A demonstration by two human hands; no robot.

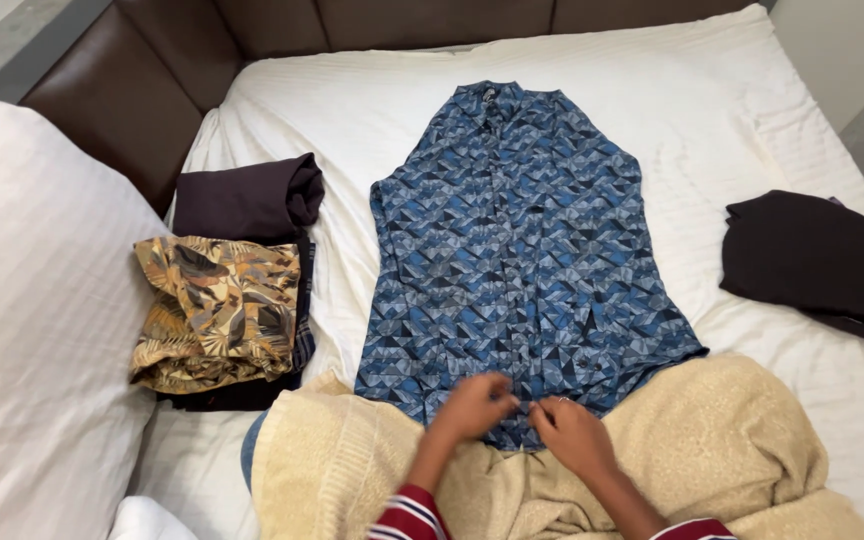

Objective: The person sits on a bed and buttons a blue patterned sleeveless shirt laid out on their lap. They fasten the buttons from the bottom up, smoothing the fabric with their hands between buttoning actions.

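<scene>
A bed (pixel 652 110) with a white ribbed sheet fills most of the view, backed by a brown padded headboard (pixel 152 90), with a large white pillow (pixel 32 300) along its left side. A blue patterned shirt (pixel 522 240) lies flat in the middle of the bed, collar toward the headboard and hem toward the person. A beige towel (pixel 732 440) is bunched across the near edge, partly under the shirt's hem. To the right, apart from the shirt, lies a dark folded garment (pixel 822 260). To the left sits a stack of folded clothes: a gold leaf-print piece (pixel 217 310) in front and a dark purple piece (pixel 247 195) behind it. Both forearms reach in from the bottom edge in red striped sleeves, converging at the shirt's lower front. The left hand (pixel 472 405) has its fingers curled together and pinched on the shirt's hem at the middle. The right hand (pixel 572 432), just beside it, also has its fingers closed on the same edge of cloth, knuckles up, the two hands almost touching.
</scene>
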